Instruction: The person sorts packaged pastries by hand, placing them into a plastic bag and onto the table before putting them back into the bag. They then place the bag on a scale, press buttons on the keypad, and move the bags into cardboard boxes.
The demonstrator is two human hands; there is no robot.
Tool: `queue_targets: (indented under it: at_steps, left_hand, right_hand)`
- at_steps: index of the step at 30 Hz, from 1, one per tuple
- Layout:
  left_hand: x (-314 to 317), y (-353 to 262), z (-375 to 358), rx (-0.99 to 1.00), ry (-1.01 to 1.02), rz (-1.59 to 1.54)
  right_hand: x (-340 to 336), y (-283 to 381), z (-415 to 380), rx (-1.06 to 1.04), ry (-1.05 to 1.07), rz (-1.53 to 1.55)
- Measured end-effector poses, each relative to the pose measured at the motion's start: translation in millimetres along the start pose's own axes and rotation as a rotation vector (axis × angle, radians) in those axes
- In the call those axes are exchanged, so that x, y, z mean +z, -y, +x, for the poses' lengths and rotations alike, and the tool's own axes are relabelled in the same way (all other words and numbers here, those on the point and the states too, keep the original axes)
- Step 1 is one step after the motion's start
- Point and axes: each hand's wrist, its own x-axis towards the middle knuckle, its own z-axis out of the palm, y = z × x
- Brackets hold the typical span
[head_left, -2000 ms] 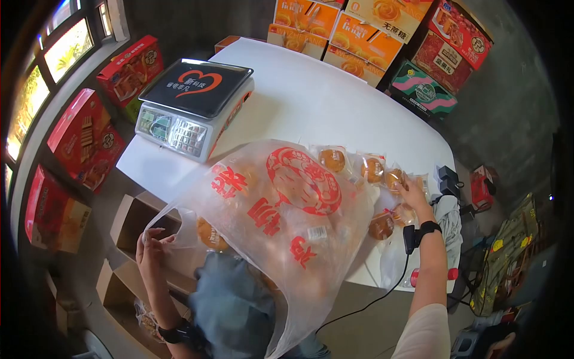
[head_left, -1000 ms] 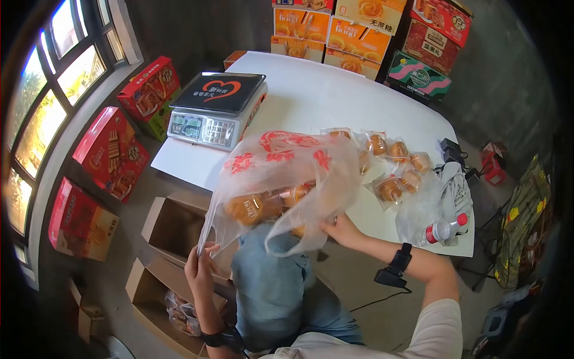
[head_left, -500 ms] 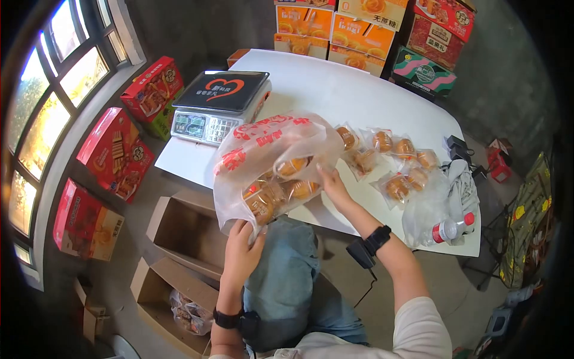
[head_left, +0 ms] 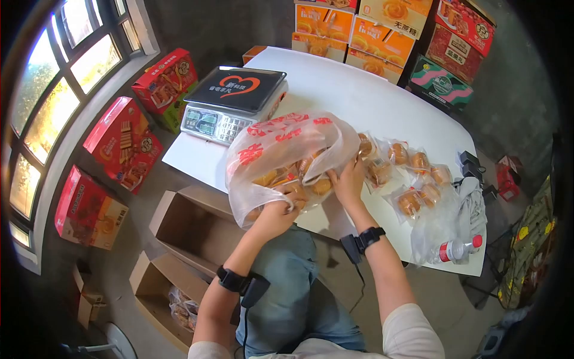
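Left hand (head_left: 276,216) has moved up, curled on the central plastic bag (head_left: 278,154); right hand (head_left: 348,180) pinches its right edge. Mouth faces frame bottom, long axis rising rightward.

The thin, milky plastic bag (head_left: 326,128) sits bunched and rumpled at the near edge of the white table (head_left: 412,113), red printing across its upper side. Its mouth gapes toward the person, and through it I can see several golden-brown buns (head_left: 321,186), wrapped in clear film and crowded together at different angles; those deeper in show only dimly through the plastic.
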Motion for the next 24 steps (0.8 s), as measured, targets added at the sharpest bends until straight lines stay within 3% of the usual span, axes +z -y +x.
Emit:
queue_targets:
  at_steps: [4,6,8,10,12,13,15,17,19,21,24]
  left_hand:
    - [27,-23,20,-0.049,-0.073,0.137]
    - [33,-22,17,-0.065,-0.110,0.132]
    - [33,-25,11,-0.084,-0.153,0.129]
    - [22,-38,-2,-0.311,-0.119,-0.172]
    - [22,-38,-15,-0.278,-0.219,-0.159]
    - [22,-39,-20,-0.239,-0.312,-0.143]
    - [25,-39,-27,-0.255,-0.368,-0.255]
    - [25,-41,-32,-0.272,-0.424,-0.366]
    - [22,-47,-37,-0.280,-0.460,-0.523]
    - [16,-57,-42,-0.287,-0.467,-0.574]
    - [15,-54,-47,-0.237,-0.498,-0.658]
  right_hand:
    - [-5,-14,10,0.073,0.083,-0.178]
    - [-29,-15,10,-0.035,0.230,-0.286]
    - [-48,-32,9,-0.075,0.212,-0.290]
    - [-66,-49,9,-0.118,0.199,-0.283]
    - [-82,-64,7,0.122,0.367,-0.410]
    - [-81,-83,1,0.119,0.371,-0.409]
    - [-70,-109,-13,0.123,0.370,-0.320]
    - [-68,-109,-23,0.124,0.370,-0.455]
    - [-63,-113,-37,0.008,0.181,-0.421]
    - [-65,-116,-51,0.020,0.144,-0.299]
    - [-83,-65,-59,0.097,0.002,-0.147]
